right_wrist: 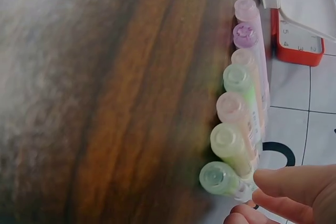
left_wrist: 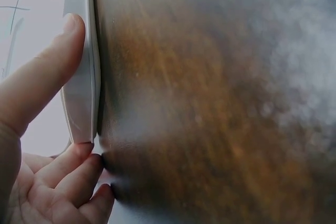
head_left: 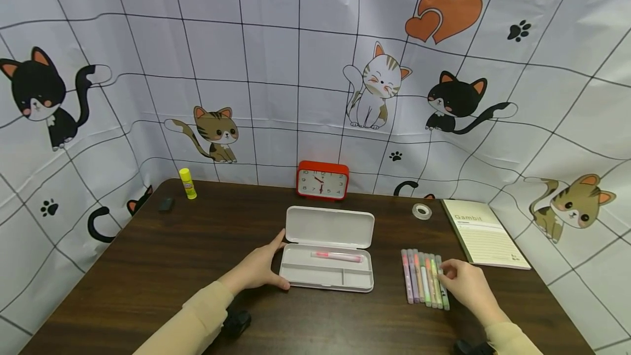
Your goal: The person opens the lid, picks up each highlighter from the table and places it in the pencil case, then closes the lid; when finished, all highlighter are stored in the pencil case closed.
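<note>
A white pencil case lies with its lid raised at the back. One pink marker rests in its rear compartment. My left hand grips the case's left end, thumb on the front side and fingers around the far corner. To the right lies a row of several pastel markers. My right hand pinches the green marker at the row's right end between thumb and fingers; the hand partly hides it.
Behind the case stands a red clock. A tape roll and a notebook lie at the right rear. A yellow glue stick and a small dark block are at the left rear. A patterned sheet surrounds the table.
</note>
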Motion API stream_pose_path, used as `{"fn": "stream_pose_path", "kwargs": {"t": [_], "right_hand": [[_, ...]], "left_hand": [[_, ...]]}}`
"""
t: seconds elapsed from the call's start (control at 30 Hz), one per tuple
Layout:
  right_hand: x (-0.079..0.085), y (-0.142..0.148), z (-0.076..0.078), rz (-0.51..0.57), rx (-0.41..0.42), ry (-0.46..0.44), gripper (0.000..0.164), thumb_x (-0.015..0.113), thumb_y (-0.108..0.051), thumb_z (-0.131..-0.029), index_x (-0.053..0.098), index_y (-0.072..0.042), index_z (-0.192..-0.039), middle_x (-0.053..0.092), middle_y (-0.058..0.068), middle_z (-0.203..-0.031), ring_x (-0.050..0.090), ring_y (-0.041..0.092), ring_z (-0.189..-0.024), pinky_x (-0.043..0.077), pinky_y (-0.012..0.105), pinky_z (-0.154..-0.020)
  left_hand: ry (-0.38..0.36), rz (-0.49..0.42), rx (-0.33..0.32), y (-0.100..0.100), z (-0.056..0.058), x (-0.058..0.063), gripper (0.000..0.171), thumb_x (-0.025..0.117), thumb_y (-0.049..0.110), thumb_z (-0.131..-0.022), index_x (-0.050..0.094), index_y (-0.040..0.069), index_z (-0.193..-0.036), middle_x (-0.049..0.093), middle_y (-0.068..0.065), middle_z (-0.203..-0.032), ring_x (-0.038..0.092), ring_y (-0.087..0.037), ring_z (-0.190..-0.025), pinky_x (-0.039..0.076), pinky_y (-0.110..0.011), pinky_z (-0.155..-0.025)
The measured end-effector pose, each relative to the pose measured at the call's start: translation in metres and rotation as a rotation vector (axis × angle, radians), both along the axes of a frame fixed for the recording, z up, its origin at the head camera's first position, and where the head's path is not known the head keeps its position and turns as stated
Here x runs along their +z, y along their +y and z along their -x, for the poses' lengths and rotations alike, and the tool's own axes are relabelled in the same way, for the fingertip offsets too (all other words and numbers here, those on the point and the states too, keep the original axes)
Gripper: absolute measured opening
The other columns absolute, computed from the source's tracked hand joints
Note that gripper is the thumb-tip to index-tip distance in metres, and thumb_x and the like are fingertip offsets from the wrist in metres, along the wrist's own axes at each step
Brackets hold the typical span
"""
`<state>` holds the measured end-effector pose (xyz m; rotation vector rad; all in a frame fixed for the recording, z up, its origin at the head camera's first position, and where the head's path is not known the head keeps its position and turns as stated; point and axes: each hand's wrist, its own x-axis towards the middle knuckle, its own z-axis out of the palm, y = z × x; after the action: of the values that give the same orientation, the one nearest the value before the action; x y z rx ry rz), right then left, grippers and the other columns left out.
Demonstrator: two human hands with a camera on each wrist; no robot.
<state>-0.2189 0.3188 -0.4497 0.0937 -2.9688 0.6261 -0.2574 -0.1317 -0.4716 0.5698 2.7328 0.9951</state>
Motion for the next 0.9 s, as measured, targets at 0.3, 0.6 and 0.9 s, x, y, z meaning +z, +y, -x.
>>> {"fn": "stream_pose_path", "kwargs": {"t": [0.3,0.6,0.9], "right_hand": [[-0.001,0.005,0.000,-0.009,-0.041,-0.066,0.027,0.070,-0.012,-0.080,0.065,0.009,-0.096,0.061,0.004,-0.068,0.053,0.015,-0.058,0.044,0.033,-0.053],[0.002,0.010,-0.001,-0.014,-0.072,-0.116,0.024,0.065,-0.006,-0.079,0.064,0.013,-0.094,0.062,0.006,-0.073,0.057,0.017,-0.062,0.049,0.036,-0.057],[0.003,0.014,-0.002,-0.024,-0.116,-0.139,0.022,0.063,-0.006,-0.076,0.064,0.011,-0.090,0.063,0.007,-0.072,0.055,0.017,-0.062,0.047,0.035,-0.055]], "left_hand": [[0.005,0.000,-0.002,-0.001,0.001,-0.001,0.126,0.090,0.035,-0.059,0.011,0.001,-0.152,0.048,-0.012,-0.142,0.044,-0.033,-0.129,0.034,-0.051,-0.105],[0.002,-0.006,0.002,-0.001,0.000,0.001,0.126,0.090,0.035,-0.059,0.011,0.001,-0.152,0.048,-0.012,-0.142,0.044,-0.034,-0.129,0.034,-0.051,-0.105],[-0.003,-0.001,0.009,-0.001,0.000,0.000,0.126,0.090,0.036,-0.060,0.011,0.002,-0.152,0.048,-0.011,-0.142,0.044,-0.034,-0.129,0.034,-0.051,-0.105]]}}
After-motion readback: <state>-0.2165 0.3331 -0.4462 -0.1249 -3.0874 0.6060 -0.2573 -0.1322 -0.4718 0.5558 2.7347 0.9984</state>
